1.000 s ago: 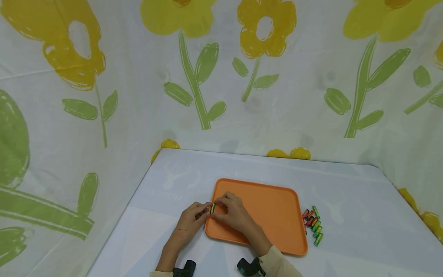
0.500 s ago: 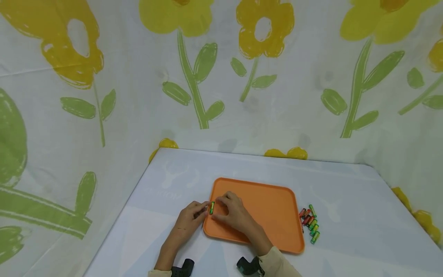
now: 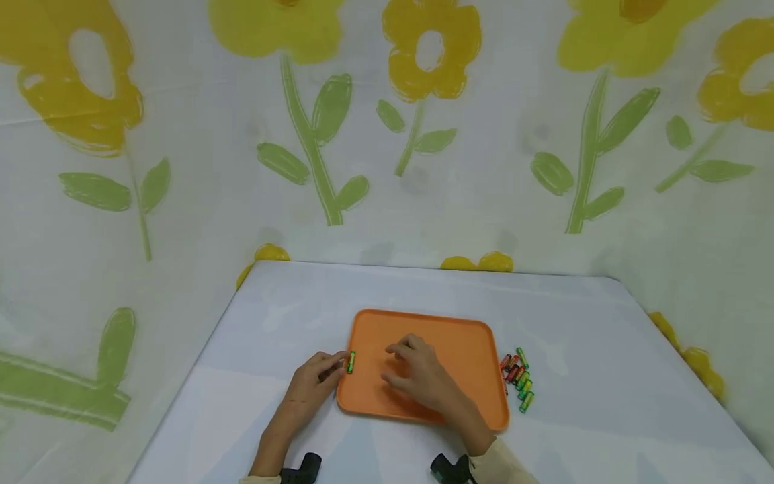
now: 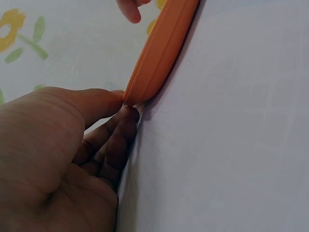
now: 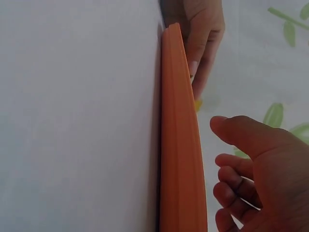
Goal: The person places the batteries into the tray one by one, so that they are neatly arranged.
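Note:
A green battery (image 3: 351, 361) is at the left side of an orange tray (image 3: 447, 336); whether it stands or lies, I cannot tell. My left hand (image 3: 310, 390) is at the tray's left edge, its forefinger close to the battery. In the left wrist view, the thumb (image 4: 99, 104) meets the tray's rim while the other fingers curl beneath it. Over the tray, my right hand (image 3: 423, 376) holds nothing, with thumb and fingers spread apart. The right wrist view has that hand beside the tray's orange side (image 5: 181, 145). The battery is hidden in both wrist views.
Several red and green batteries (image 3: 523, 384) lie in a loose group on the white table (image 3: 592, 356), just right of the tray. A flower-printed cloth (image 3: 484, 202) hangs behind the table and along its left side.
My right hand has drawn back to the right from the green battery, which stays at the tray's left side. The left hand keeps its place at the edge. The head view has shifted.

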Action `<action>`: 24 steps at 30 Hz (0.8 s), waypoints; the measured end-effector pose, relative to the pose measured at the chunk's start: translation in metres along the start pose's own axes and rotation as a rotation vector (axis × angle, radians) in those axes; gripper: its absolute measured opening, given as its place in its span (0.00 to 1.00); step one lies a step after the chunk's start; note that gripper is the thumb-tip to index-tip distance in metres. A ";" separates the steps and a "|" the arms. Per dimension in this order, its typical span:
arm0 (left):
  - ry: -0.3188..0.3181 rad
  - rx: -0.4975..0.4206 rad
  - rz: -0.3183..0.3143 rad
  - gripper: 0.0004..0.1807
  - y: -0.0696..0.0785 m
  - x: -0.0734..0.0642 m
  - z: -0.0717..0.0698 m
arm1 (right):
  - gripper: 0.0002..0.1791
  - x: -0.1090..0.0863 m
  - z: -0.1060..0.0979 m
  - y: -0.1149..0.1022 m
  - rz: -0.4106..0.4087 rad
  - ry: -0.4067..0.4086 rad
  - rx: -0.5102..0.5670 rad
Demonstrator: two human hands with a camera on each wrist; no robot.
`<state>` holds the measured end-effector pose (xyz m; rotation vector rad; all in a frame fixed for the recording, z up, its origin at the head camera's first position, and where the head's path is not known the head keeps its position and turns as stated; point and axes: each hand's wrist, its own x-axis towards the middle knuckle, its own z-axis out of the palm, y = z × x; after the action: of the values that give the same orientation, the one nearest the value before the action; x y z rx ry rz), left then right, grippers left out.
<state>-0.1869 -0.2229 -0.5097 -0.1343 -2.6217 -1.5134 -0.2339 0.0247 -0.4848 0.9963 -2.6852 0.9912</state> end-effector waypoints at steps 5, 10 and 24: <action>-0.004 0.016 -0.013 0.21 -0.001 0.001 -0.001 | 0.19 -0.013 -0.013 0.007 0.009 0.028 0.001; -0.012 0.034 -0.034 0.20 0.002 0.002 0.000 | 0.19 -0.028 -0.025 0.017 0.031 0.060 -0.017; -0.021 0.058 -0.041 0.21 0.003 0.003 0.001 | 0.20 -0.071 -0.052 0.049 0.030 0.188 -0.029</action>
<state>-0.1896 -0.2201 -0.5069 -0.0925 -2.6982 -1.4546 -0.2142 0.1230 -0.4933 0.8162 -2.5592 0.9948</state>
